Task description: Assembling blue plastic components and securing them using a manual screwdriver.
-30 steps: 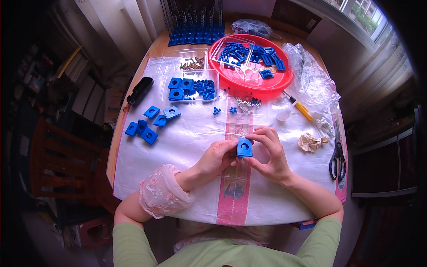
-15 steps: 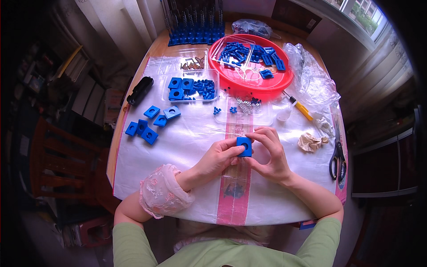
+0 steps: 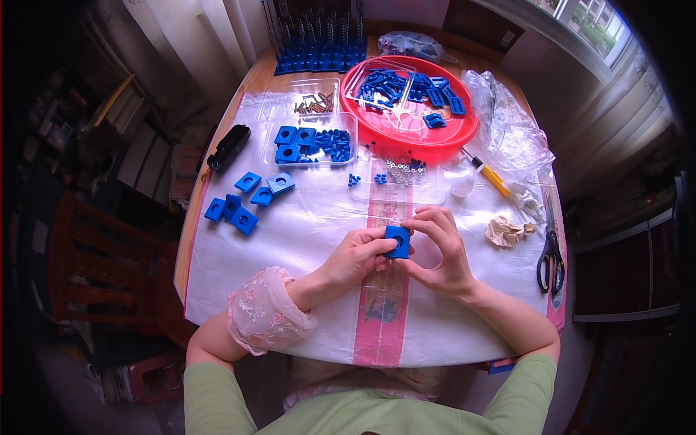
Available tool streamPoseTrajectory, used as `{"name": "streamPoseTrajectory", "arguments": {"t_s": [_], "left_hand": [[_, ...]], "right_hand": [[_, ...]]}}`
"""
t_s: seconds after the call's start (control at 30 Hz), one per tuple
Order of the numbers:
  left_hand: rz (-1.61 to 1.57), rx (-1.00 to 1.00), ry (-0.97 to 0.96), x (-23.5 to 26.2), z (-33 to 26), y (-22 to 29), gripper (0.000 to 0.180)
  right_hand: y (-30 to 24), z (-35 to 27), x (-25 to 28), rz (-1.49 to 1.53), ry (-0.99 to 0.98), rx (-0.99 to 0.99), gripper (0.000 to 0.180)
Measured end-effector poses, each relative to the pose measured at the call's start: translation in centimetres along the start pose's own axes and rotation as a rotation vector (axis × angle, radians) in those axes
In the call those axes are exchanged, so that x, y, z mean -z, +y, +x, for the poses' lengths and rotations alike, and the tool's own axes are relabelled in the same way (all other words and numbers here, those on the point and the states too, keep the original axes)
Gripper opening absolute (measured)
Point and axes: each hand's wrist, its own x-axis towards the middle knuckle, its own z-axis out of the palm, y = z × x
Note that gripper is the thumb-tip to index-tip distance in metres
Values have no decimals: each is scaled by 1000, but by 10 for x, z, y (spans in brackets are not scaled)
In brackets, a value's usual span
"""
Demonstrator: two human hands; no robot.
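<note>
Blue block [image 3: 401, 233], pink sleeve cover [image 3: 268, 312] apparently floral

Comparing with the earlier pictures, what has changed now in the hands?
The left hand slid its thumb rightward and down, from the upper left edge of the blue holed block onto its face. Nothing was visibly let go. The right hand stays at the block's right side; the loose blue blocks are unmoved.
</note>
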Motion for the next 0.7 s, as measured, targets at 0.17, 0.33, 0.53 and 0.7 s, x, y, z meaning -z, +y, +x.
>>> {"name": "streamPoseTrajectory", "arguments": {"t_s": [0.17, 0.33, 0.53, 0.7], "left_hand": [[-2, -7, -31, -5, 0, 1, 38], [16, -6, -54, -6, -1, 3, 38], [4, 13, -25, -5, -1, 2, 38], [18, 57, 28, -4, -3, 5, 39]], "right_hand": [[0, 0, 1, -16, 18, 28, 50], [-1, 0, 1, -20, 28, 38, 50], [0, 0, 0, -23, 26, 28, 47], [1, -1, 1, 0, 15, 31, 46]]}}
